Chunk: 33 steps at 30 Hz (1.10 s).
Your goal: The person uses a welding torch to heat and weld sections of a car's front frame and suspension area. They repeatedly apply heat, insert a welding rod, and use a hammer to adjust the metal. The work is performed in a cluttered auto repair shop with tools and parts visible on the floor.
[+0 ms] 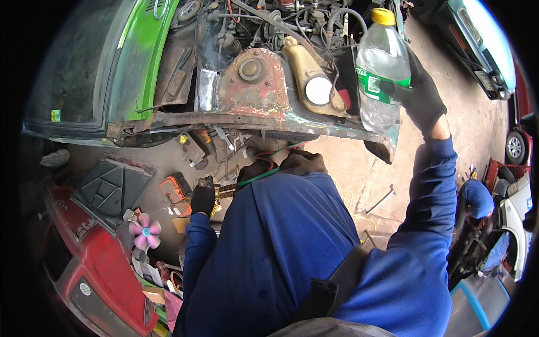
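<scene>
Gripping bottle [382, 62] near engine bay [252, 92]; cars [112, 264] around concrete floor [348, 163].

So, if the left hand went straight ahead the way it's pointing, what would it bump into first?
Probably the rusty car-body edge. The left hand's height is hard to judge, but the metal parts in between look lower, on the floor.

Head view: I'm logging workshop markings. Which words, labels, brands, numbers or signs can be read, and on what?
Clear plastic bottle with yellow cap, in the black-gloved right hand: white lettering on its green label, partly covered; wording not copied here.
Dark car window: small yellow-green sticker, too small to read.
Red car body: round white sticker, too small to read.
Pale blue car: front plate, too blurred to read.
</scene>
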Motion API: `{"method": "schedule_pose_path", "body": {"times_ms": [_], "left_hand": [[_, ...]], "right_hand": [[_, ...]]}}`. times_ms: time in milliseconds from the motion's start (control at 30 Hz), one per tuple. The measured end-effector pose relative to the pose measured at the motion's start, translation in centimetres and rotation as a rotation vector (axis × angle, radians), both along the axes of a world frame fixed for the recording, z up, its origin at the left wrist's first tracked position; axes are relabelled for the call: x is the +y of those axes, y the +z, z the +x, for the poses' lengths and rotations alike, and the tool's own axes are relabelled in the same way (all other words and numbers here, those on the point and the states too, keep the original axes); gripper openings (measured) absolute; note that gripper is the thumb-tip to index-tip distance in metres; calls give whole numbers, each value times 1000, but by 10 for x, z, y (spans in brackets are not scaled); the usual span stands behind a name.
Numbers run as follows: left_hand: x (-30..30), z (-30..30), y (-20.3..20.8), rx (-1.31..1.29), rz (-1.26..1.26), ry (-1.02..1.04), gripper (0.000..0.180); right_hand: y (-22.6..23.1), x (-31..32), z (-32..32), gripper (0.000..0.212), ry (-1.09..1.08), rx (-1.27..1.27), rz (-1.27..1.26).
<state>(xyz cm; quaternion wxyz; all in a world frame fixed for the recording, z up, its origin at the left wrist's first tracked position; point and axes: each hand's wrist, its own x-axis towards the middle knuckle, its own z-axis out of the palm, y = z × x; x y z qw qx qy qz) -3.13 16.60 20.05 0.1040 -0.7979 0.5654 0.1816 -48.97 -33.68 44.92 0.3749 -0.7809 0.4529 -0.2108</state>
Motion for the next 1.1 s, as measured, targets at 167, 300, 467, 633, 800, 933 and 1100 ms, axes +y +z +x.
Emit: {"method": "schedule_pose_path", "body": {"times_ms": [167,300,467,633,800,933,1100], "left_hand": [[-16,-15,0,142,39,283,45],[-25,-29,-1,187,73,489,61],[-23,-46,-4,224,-7,534,61],[-15,-58,-5,189,-2,545,60],[-15,-67,6,135,64,545,56],[-21,-77,26,174,-14,695,52],[-28,-88,52,183,-51,830,58]], "right_hand": [[-2,-14,-26,92,-167,-200,12],[-16,-29,-14,79,-305,-383,-50],[-57,-51,17,68,-448,-703,-96],[-119,-34,52,81,-525,-551,-175],[-168,18,69,85,-534,-96,-41],[-182,26,51,76,-472,10,-47],[-184,14,47,74,-310,143,-112]]}}
